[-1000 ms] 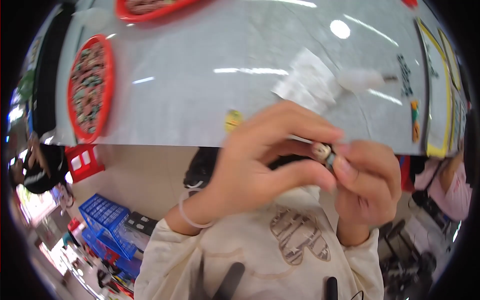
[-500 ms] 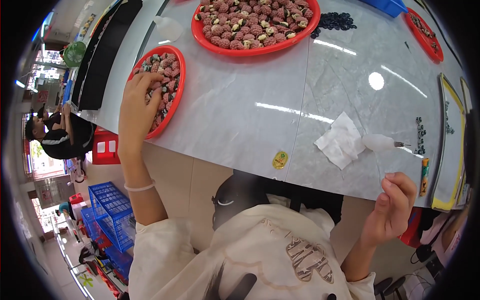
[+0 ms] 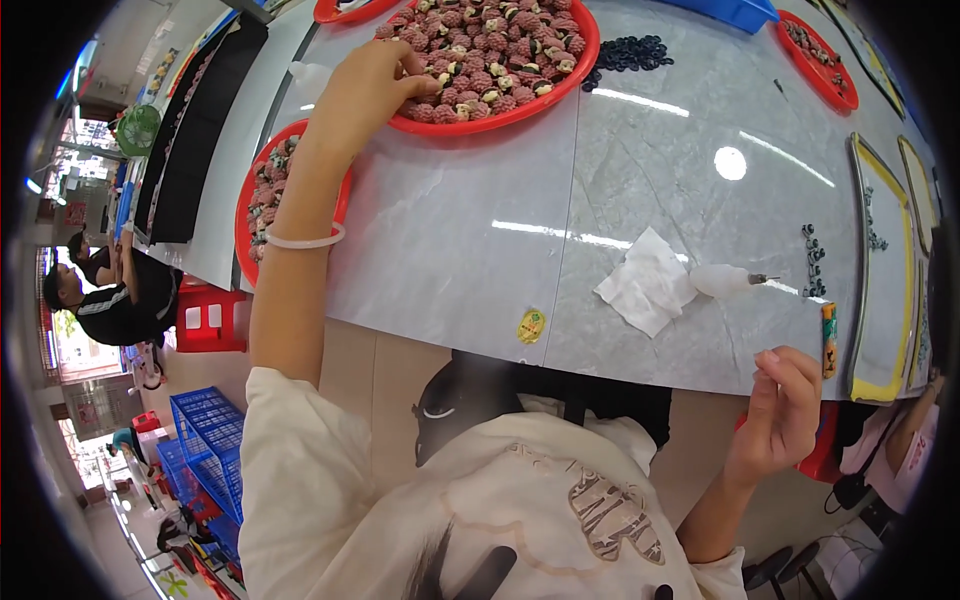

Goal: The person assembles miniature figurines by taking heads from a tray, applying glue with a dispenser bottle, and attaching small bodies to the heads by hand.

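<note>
My left hand [image 3: 368,88] reaches into the large red tray [image 3: 592,55] at the far edge of my reach. Its thumb and fingers are parted at the left side of a heap of small, bumpy pink pieces [image 3: 500,60] with cream and black parts. Under my left forearm sits a smaller red tray [image 3: 243,225], partly hidden, with similar pink and dark greenish pieces [image 3: 268,190]. Off to the right, my right hand [image 3: 780,415] is raised by the table's near edge, thumb and forefinger pinched together; whatever may be between them is too small to make out.
On the grey table [image 3: 430,270] lie a white tissue [image 3: 645,285], a needle-tipped squeeze bottle [image 3: 725,281], a row of small dark pieces [image 3: 813,260] and an orange-green tube [image 3: 829,340]. Black rings [image 3: 630,60] lie beside the large tray. A yellow-edged frame [image 3: 880,290] stands at right.
My left hand has left the smaller tray and moved up and right to the large tray. My right hand stays pinched in nearly the same place. The whole view has shifted slightly.
</note>
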A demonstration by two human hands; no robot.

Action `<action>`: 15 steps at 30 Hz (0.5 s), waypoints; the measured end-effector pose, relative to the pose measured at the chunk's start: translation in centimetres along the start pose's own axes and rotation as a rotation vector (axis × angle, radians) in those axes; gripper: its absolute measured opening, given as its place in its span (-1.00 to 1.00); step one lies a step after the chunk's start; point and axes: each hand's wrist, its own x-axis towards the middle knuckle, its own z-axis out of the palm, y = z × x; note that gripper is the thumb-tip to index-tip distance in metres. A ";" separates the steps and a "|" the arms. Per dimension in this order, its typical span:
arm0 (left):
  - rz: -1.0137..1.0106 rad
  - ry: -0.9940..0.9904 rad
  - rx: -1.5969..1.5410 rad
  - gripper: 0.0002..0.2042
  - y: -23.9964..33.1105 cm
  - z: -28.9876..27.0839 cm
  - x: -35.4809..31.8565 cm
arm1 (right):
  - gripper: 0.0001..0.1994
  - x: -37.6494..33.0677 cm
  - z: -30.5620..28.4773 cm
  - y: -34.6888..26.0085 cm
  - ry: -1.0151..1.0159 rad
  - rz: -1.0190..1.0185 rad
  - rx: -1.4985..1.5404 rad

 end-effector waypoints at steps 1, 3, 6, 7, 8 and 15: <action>0.007 -0.007 -0.005 -0.82 -0.2 0.0 0.0 | -0.86 -0.1 -0.4 0.1 -0.010 0.021 -0.008; -0.023 -0.004 -0.259 -0.84 -0.1 0.0 -0.3 | -0.87 0.0 -0.8 0.9 0.021 0.047 0.002; 0.053 0.068 -0.086 -0.84 -0.4 0.4 -0.7 | -0.87 0.8 -0.3 1.3 0.050 0.102 0.053; 0.049 0.069 -0.086 -0.84 -0.7 0.5 -0.8 | -0.86 1.1 0.0 1.3 0.051 0.133 0.092; 0.060 0.037 -0.117 -0.83 -1.1 0.6 -0.8 | -0.86 1.5 0.3 1.5 0.048 0.130 0.093; 0.091 0.196 -0.473 -0.86 1.1 -0.6 -3.5 | -0.75 3.2 2.0 1.5 -0.104 0.207 0.055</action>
